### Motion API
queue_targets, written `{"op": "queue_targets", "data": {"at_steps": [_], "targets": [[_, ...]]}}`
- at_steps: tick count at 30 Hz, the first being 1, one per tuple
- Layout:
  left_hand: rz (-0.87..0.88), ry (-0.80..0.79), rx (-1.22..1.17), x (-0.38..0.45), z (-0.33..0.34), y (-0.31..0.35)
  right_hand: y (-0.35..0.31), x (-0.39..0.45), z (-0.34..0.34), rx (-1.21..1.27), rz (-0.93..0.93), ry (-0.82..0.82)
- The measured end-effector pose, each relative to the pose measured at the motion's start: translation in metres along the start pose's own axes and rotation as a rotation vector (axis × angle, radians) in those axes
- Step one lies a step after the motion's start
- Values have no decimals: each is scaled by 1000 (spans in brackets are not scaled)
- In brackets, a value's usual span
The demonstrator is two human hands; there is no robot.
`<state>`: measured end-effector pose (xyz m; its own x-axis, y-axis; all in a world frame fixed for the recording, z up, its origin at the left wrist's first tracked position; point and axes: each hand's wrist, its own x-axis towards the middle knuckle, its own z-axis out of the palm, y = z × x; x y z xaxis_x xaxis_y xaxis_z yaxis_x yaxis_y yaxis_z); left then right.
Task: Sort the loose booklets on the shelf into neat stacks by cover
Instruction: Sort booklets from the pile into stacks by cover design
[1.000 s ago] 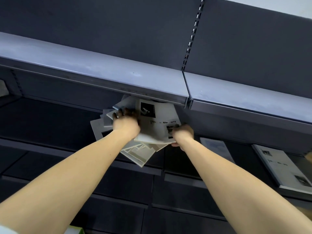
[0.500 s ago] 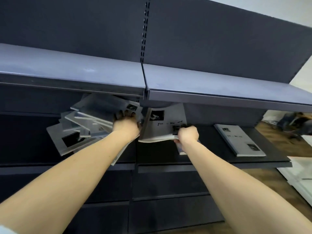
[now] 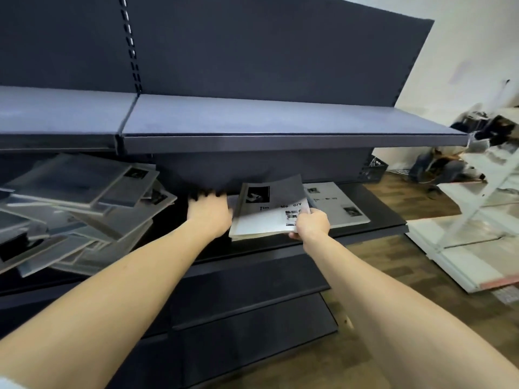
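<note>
My right hand (image 3: 310, 224) pinches the near right corner of a grey booklet (image 3: 261, 217) with a dark photo and black title, held just above the dark middle shelf (image 3: 373, 224). A booklet with the same cover (image 3: 337, 204) lies flat on that shelf just to its right. My left hand (image 3: 209, 210) reaches under the upper shelf beside the held booklet's left edge, fingers spread and holding nothing. A messy pile of loose booklets (image 3: 81, 209) sprawls at the left of the shelf, some hanging over its front edge.
A grey upper shelf (image 3: 252, 124) overhangs the work area, with a dark back panel above it. Lower dark shelves (image 3: 247, 299) step out below. To the right are a wooden floor (image 3: 415, 203), a white rack (image 3: 483, 220) and blurred clutter.
My view swung right. The right hand carried the booklet rightward, away from the pile and next to the flat booklet. The left hand let go of the pile and followed.
</note>
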<state>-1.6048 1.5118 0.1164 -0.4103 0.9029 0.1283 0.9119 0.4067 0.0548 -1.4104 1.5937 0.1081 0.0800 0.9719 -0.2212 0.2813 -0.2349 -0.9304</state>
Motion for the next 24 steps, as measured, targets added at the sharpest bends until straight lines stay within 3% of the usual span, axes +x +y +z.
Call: {"op": "queue_targets", "data": {"at_steps": [13, 24], "targets": [[83, -76, 112, -7, 22, 155, 60, 65, -136, 89, 97, 57], [134, -138, 103, 23, 48, 214, 79, 125, -166, 85, 133, 52]]}}
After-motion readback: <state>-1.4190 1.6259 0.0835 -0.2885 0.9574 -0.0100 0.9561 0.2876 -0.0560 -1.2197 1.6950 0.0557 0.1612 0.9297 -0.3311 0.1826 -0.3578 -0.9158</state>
